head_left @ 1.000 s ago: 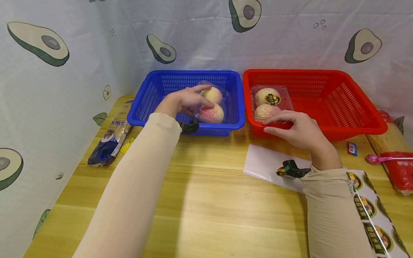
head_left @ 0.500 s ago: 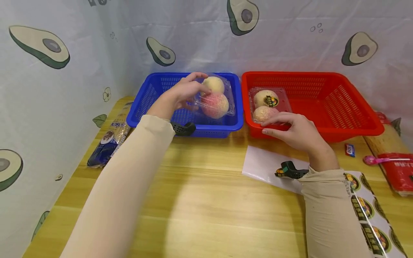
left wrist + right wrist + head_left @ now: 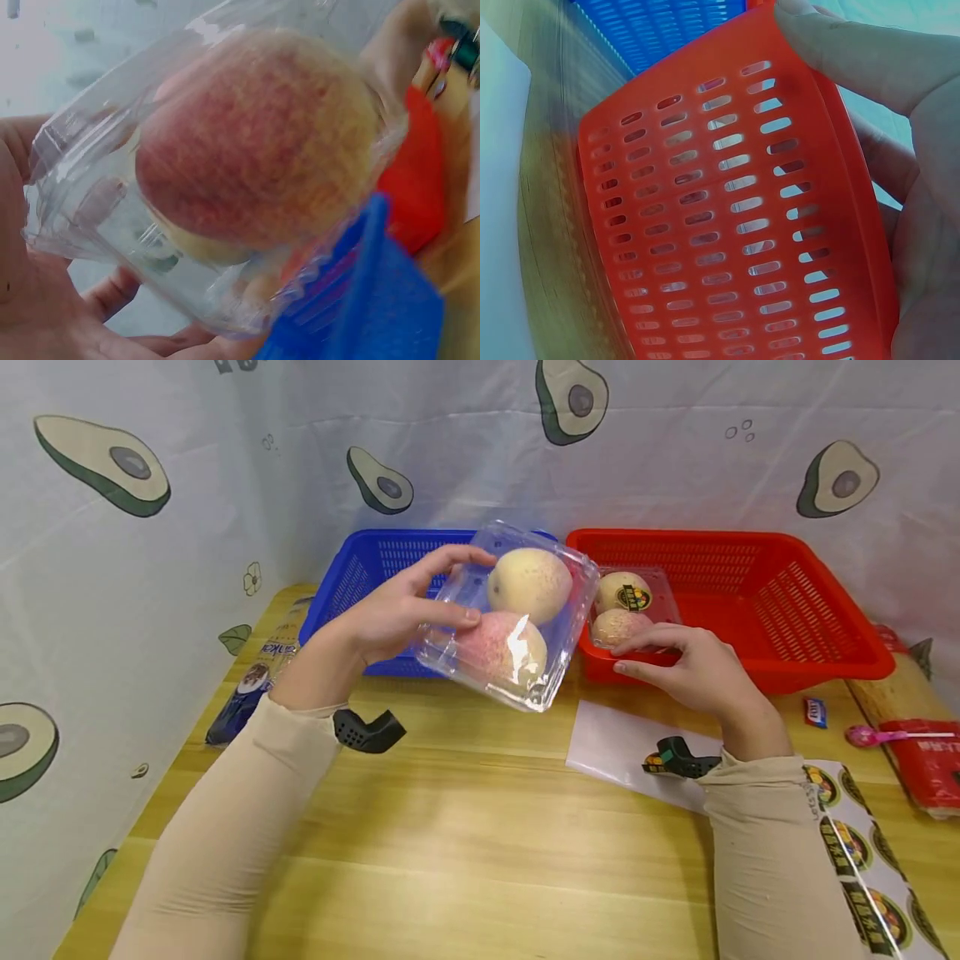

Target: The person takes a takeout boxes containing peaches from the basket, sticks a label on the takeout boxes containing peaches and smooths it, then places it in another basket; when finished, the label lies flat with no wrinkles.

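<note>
My left hand lifts a clear clamshell of two peaches above the table, just in front of the blue basket. My fingers curl over its top edge and my thumb presses its side, so the box is pinched at one end and tilts. The thin plastic looks slick and likely to flex; the fruit gives it weight and bruises easily, so a hold under the base would seem safer. My right hand rests on the near rim of the red basket, fingers curled over the edge. Inside that basket, at its left end, sits a second clamshell with two peaches and a sticker. I cannot see anything lying in the blue basket.
</note>
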`<action>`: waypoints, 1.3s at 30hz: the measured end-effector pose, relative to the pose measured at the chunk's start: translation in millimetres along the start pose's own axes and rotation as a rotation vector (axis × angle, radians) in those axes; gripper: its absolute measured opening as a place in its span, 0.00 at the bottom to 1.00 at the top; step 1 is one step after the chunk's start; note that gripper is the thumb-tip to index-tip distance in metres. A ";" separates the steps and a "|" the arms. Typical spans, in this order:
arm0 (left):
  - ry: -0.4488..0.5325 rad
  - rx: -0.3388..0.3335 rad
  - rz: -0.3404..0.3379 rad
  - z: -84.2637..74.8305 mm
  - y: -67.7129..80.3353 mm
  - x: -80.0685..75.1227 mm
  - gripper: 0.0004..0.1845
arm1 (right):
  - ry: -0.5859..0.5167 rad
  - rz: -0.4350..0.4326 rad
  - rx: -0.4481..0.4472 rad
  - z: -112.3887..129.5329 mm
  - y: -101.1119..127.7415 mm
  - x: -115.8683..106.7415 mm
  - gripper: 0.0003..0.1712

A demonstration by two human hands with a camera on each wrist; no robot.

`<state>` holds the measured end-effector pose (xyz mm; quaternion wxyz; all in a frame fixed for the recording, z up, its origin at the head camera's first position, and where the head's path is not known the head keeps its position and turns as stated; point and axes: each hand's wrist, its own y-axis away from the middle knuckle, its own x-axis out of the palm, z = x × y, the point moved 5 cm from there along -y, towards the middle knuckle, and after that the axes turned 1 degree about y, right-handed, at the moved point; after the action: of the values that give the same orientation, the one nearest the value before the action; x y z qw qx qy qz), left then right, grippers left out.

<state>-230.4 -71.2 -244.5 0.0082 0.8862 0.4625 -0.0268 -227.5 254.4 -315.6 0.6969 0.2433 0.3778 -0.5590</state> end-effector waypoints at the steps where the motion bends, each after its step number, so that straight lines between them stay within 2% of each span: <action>1: 0.002 0.007 0.039 3.7 5.8 5.0 0.31 | -0.001 -0.002 -0.004 -0.3 0.0 0.2 0.21; 4: -0.063 0.037 0.124 18.0 20.4 17.5 0.33 | 0.003 -0.016 -0.020 -0.8 0.2 0.3 0.20; 9: -0.205 0.121 0.220 46.0 37.6 32.3 0.33 | 0.006 -0.030 -0.046 0.6 -0.4 1.7 0.19; 14: -0.212 0.181 0.344 70.1 50.7 45.6 0.32 | 0.005 -0.033 -0.053 2.5 0.2 2.3 0.18; 16: -0.235 0.173 0.362 77.5 52.1 46.8 0.32 | 0.012 -0.043 -0.050 3.1 1.4 0.9 0.18; 21: -0.257 0.069 0.372 96.0 47.5 37.4 0.31 | 0.020 -0.059 -0.053 4.8 1.8 -1.7 0.16; 27: -0.130 0.070 0.443 114.2 43.5 26.9 0.34 | 0.016 -0.043 -0.042 4.5 -0.2 0.9 0.18; 30: -0.107 0.057 0.440 117.4 41.8 20.6 0.33 | 0.014 -0.037 -0.037 4.5 0.5 0.7 0.18; 34: -0.158 0.048 0.391 116.7 40.5 13.1 0.29 | 0.020 -0.038 -0.040 5.4 1.5 0.1 0.18; 39: -0.306 0.038 0.277 113.0 42.1 1.8 0.25 | 0.019 -0.048 -0.071 8.5 1.0 0.5 0.15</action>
<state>-199.3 -98.3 -357.8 0.0652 0.9270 0.3289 -0.1682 -224.3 247.8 -311.0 0.6880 0.2146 0.4097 -0.5593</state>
